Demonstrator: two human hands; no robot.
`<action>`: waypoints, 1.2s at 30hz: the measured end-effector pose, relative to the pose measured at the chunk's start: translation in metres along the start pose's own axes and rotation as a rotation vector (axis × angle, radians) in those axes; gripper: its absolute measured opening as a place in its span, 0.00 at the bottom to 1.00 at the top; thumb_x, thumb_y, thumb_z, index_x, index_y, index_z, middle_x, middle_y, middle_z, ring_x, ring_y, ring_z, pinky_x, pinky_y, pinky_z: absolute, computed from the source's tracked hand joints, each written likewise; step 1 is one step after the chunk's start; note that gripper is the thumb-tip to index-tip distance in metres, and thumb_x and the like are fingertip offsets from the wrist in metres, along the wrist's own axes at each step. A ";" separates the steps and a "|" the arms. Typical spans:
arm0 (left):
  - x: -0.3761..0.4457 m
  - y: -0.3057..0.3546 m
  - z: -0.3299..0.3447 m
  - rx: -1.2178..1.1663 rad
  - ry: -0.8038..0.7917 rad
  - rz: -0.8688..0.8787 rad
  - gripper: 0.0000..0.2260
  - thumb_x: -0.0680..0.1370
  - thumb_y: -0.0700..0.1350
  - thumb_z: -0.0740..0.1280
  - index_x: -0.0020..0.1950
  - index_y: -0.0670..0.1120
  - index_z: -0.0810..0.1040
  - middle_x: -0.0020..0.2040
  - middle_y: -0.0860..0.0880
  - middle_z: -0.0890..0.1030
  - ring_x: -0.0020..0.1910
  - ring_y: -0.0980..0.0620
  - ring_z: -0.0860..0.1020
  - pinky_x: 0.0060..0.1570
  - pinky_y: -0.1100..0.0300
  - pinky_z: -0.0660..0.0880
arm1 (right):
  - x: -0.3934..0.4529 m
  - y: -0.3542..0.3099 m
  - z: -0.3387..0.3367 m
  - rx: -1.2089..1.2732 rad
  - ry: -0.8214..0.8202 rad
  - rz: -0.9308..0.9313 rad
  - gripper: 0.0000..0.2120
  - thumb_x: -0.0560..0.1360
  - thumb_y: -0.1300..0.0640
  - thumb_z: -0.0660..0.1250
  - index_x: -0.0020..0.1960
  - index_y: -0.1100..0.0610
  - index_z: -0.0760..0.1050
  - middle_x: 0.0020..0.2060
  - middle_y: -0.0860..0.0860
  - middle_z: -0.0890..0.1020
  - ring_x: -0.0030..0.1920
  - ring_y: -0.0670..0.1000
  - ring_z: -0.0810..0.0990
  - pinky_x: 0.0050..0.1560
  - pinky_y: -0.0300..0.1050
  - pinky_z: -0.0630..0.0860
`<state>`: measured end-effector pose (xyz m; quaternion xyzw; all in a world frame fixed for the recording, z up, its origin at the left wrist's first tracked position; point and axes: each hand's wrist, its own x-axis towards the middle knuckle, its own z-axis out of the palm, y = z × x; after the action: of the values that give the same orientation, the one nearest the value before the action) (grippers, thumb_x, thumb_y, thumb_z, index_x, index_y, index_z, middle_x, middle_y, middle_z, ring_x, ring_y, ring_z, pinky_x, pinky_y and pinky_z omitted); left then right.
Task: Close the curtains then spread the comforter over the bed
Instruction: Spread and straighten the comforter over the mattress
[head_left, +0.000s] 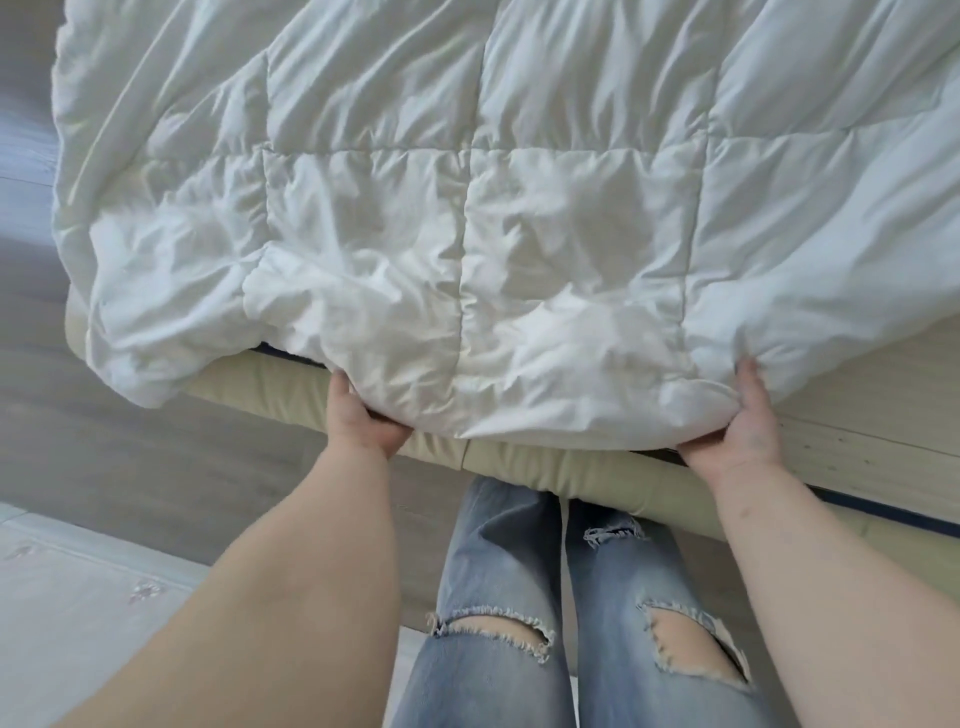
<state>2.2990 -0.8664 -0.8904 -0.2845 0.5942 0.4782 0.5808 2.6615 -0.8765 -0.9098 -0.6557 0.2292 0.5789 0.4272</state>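
Gripping the white quilted comforter's near edge w/ left hand & right hand, spreading over beige padded bed; nearly covering, curtains unseen.

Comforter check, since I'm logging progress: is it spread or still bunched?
Mostly spread: the comforter lies open across the bed, wrinkled, both hands gripping its near edge.

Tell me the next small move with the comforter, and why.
Probably pull the near edge a little further toward you and lay it down. Both the left hand and the right hand grip the comforter at its near edge, which is bunched and wrinkled, while the beige bed frame shows uncovered below it.
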 end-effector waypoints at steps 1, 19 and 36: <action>-0.002 0.007 -0.001 0.057 0.047 0.036 0.22 0.72 0.54 0.73 0.64 0.47 0.81 0.60 0.42 0.83 0.61 0.37 0.79 0.65 0.38 0.72 | -0.002 0.004 0.000 -0.061 0.057 -0.013 0.31 0.65 0.39 0.79 0.63 0.51 0.80 0.57 0.52 0.85 0.55 0.58 0.85 0.55 0.60 0.80; -0.004 -0.068 0.045 1.322 0.299 0.425 0.08 0.77 0.46 0.62 0.54 0.46 0.70 0.51 0.46 0.76 0.46 0.46 0.76 0.38 0.55 0.71 | 0.014 0.018 -0.021 -0.365 0.258 0.006 0.44 0.51 0.32 0.79 0.62 0.52 0.77 0.56 0.52 0.84 0.53 0.58 0.84 0.57 0.59 0.80; -0.028 -0.310 0.193 2.399 -0.109 0.276 0.61 0.60 0.67 0.76 0.75 0.62 0.32 0.77 0.37 0.34 0.76 0.30 0.42 0.71 0.34 0.58 | 0.051 -0.180 -0.048 0.157 0.214 -0.221 0.10 0.77 0.49 0.66 0.43 0.54 0.80 0.38 0.49 0.86 0.40 0.53 0.85 0.42 0.49 0.82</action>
<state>2.6611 -0.8172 -0.9113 0.5219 0.6601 -0.3080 0.4438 2.8433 -0.8112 -0.9071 -0.6993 0.2446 0.4357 0.5113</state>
